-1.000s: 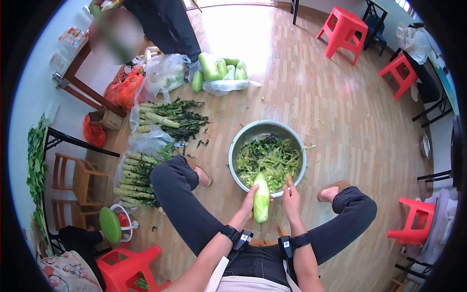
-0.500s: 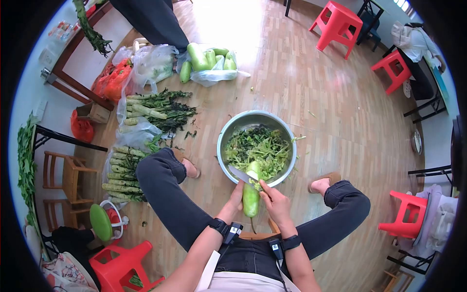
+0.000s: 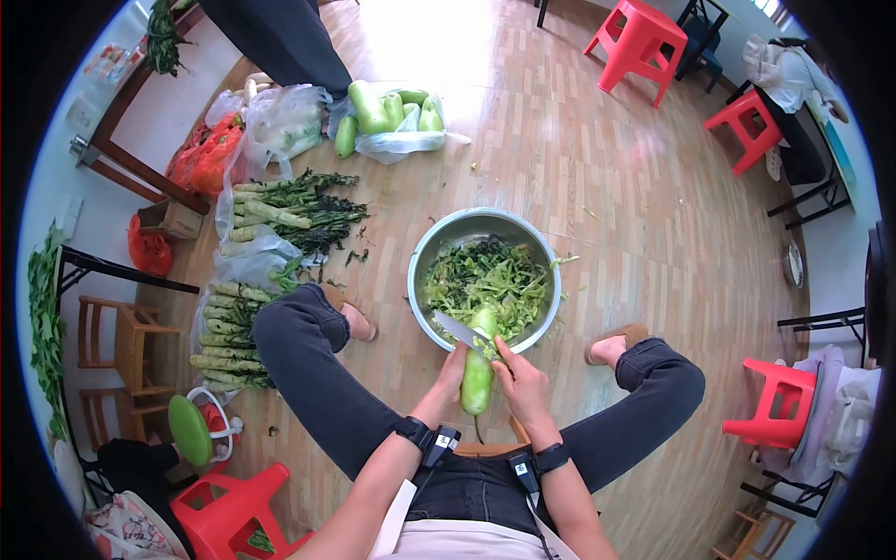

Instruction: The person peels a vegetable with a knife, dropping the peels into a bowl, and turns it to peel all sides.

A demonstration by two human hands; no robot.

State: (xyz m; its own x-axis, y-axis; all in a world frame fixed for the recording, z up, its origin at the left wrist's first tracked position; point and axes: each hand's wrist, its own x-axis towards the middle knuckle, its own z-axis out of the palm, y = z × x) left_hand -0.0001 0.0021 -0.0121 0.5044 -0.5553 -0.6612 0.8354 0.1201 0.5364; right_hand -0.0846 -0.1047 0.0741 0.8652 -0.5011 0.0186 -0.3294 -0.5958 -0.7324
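Note:
A pale green bottle gourd (image 3: 477, 385) with a thin stem points away from me, its far end over the rim of a metal basin (image 3: 414, 301). My left hand (image 3: 452, 372) is closed around its left side. My right hand (image 3: 525, 384) grips a knife (image 3: 458, 329), the handle hidden in the fingers. The blade lies slantwise across the gourd's upper part, where a peeled patch shows, and small green shavings cling near it. Inside the basin is a heap of green peelings and dark leafy scraps (image 3: 487, 282).
Leafy stalks (image 3: 229, 336) lie on plastic at the left, below bagged gourds (image 3: 371, 107) near another person's leg (image 3: 280, 47). Red stools (image 3: 637, 47) stand around the room. A green-seated stool (image 3: 189, 430) is at lower left. A person sits at a table at upper right.
The whole view has shifted slightly left. My hands keep their hold on the gourd and knife, with the blade still across it and only a small change in position.

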